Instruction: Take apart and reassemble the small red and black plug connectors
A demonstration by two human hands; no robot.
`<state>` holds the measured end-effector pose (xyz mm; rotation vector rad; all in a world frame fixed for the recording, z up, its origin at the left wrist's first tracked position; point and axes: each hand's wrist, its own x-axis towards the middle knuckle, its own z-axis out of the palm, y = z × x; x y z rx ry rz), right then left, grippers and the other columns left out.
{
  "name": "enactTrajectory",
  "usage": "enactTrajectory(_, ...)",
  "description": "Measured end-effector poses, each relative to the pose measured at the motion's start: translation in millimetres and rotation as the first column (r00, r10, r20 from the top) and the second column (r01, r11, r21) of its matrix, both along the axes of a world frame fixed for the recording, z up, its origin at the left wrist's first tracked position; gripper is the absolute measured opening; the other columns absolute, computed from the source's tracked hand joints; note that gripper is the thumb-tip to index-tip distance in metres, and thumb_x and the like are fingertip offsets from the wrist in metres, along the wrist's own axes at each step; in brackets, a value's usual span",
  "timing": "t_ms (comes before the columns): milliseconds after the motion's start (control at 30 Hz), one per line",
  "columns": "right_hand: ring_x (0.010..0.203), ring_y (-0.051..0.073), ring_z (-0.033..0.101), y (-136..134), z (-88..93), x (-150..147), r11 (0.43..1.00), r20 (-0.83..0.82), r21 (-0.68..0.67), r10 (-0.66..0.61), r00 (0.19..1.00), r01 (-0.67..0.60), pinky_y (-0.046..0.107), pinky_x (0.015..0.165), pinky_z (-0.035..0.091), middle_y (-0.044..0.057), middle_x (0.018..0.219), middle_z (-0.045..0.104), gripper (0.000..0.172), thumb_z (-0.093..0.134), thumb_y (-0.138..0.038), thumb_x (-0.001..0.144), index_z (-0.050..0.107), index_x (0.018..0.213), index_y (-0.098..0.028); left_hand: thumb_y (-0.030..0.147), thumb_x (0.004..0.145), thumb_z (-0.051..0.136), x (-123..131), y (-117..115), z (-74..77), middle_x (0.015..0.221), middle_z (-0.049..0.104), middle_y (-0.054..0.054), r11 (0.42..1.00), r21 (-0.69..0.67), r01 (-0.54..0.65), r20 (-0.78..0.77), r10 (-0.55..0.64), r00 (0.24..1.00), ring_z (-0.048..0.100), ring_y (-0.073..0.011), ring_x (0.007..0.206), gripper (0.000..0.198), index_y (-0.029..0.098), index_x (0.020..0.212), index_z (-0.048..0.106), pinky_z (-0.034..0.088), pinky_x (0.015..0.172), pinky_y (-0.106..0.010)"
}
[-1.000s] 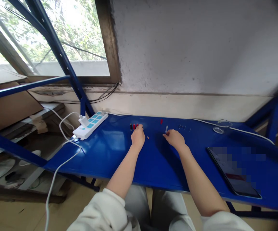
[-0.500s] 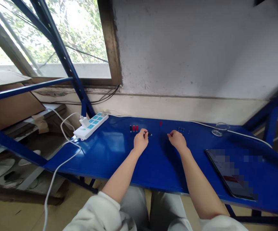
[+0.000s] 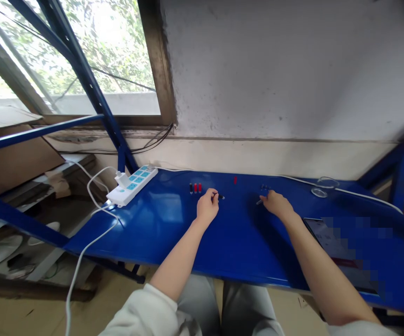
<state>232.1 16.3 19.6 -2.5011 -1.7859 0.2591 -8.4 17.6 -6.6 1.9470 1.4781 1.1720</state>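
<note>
My left hand (image 3: 207,207) rests on the blue bench top (image 3: 174,224), fingers pinched on a small dark part (image 3: 220,196) that sticks out to the right. To its left stand three small pieces in a row, one black and two red (image 3: 195,187). My right hand (image 3: 275,204) lies further right with fingers curled round a thin pale pin (image 3: 259,202). Just beyond it sits a group of tiny dark parts (image 3: 265,187). A single small red piece (image 3: 235,179) stands at the back between the hands.
A white power strip (image 3: 132,185) with a white cable (image 3: 83,252) lies at the bench's left end. A tablet (image 3: 335,242) lies at the right under my forearm, a small clear glass dish (image 3: 319,191) behind it. Blue shelf struts and a window are on the left.
My left hand has left the row of black and red pieces and moved right, holding a dark part. My right hand has shifted right toward the tiny dark parts.
</note>
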Motion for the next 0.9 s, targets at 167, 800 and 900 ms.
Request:
enactTrajectory(167,0.088,0.025,0.061,-5,3.7,-7,0.962,0.184,-0.082,0.27,0.945,-0.259,0.033,0.069,0.043,0.019,0.098,0.061,0.037,0.038,-0.003,0.077,0.047,0.112,-0.008,0.025,0.084,0.038,-1,2,-3.2,0.066,0.061,0.001,1.0,0.021,0.004,0.001,-0.004,1.0,0.058,-0.0116,0.061,0.016,0.021,0.092,0.052,0.042,0.06,-0.021)
enactTrajectory(800,0.081,0.015,0.057,89,-22.9,-31,0.938,-0.172,0.223,0.306,0.936,-0.266,0.022,0.069,0.039,0.009,0.085,0.062,0.017,0.047,-0.02,0.081,0.055,0.094,-0.012,0.024,0.084,0.038,-1,1,-2.3,0.067,0.061,0.0,1.0,0.003,0.003,0.019,-0.003,1.0,0.058,-0.0119,0.06,0.017,0.021,0.094,0.052,0.043,0.059,-0.022)
enactTrajectory(900,0.081,0.015,0.057,99,-28.5,-35,0.943,-0.207,0.223,0.294,0.933,-0.248,0.022,0.068,0.04,0.008,0.085,0.062,0.017,0.049,-0.021,0.08,0.055,0.093,-0.012,0.024,0.084,0.038,-1,1,-2.9,0.068,0.061,0.0,1.0,0.011,0.004,0.019,-0.004,1.0,0.058,-0.0119,0.061,0.017,0.021,0.094,0.052,0.043,0.06,-0.022)
